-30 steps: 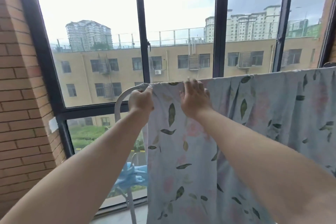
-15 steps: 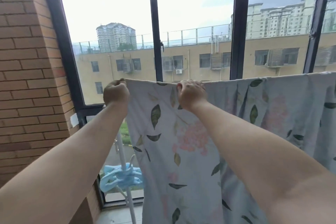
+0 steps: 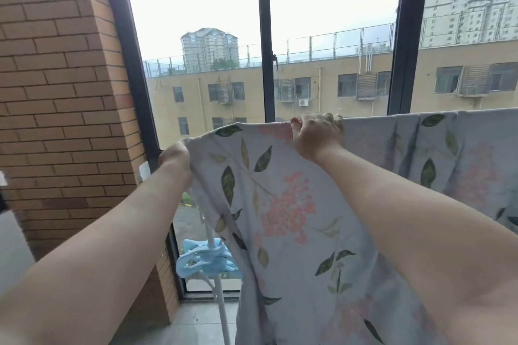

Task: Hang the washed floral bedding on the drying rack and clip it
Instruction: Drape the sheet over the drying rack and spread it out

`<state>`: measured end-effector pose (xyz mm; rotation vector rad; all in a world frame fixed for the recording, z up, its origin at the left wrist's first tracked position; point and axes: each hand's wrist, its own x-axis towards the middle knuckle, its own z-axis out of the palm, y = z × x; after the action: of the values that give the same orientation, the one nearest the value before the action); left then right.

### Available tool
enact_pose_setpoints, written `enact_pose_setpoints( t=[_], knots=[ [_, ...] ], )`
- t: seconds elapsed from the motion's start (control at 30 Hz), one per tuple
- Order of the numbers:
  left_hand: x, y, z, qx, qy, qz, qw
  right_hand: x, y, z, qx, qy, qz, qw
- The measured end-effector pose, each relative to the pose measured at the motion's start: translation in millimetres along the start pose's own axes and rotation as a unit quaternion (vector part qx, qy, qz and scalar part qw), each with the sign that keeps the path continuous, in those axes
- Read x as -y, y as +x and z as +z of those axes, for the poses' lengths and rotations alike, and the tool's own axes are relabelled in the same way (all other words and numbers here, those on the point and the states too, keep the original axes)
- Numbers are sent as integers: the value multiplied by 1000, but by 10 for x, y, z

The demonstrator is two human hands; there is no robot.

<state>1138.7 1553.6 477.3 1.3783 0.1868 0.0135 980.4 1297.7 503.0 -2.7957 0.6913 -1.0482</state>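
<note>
firstly, nearest at 7 o'clock, blue clips [image 3: 203, 260] sit bunched on the white drying rack [image 3: 221, 305] upright. floral bedding [image 3: 280, 204] hangs draped from its top edge, running off toward 3 o'clock. left hand [image 3: 175, 158], 9 o'clock: grip clamped on the bedding's end corner. right hand [image 3: 316, 134], 12 o'clock: grip curled tight over the top edge. beyond, window frame [image 3: 265, 36]; brick wall [image 3: 56, 92] at 10 o'clock.
</note>
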Motion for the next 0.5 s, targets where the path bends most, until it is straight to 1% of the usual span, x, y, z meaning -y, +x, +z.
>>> enact_pose_setpoints(
  t=[0.07,0.13,0.17,0.2,0.27,0.3,0.33,0.4,0.43,0.5],
  knots=[
    [-1,-236,-87,-16,29,28,999,47,-2,17,4,0,-2,1000],
    [-47,-549,-104,-41,116,129,984,63,4,33,2,-5,5,1000],
    [-44,-592,-99,-30,142,159,977,81,8,46,0,-7,8,1000],
    [-58,-628,-92,8,130,154,979,114,12,67,-2,-8,9,1000],
    [-96,-666,-100,122,53,70,989,193,9,97,-11,-6,9,1000],
    [-128,-700,-128,169,0,33,985,251,1,109,-14,-1,5,1000],
    [-158,-729,-152,193,-59,4,979,311,-10,121,-15,5,-2,1000],
    [-207,-745,-206,225,-181,-34,957,458,-30,163,-11,19,-19,1000],
    [-211,-742,-229,232,-216,-44,948,533,-45,180,-8,29,-30,999],
    [-201,-711,-267,254,-207,-24,945,686,-96,223,-33,63,-63,996]
  ],
)
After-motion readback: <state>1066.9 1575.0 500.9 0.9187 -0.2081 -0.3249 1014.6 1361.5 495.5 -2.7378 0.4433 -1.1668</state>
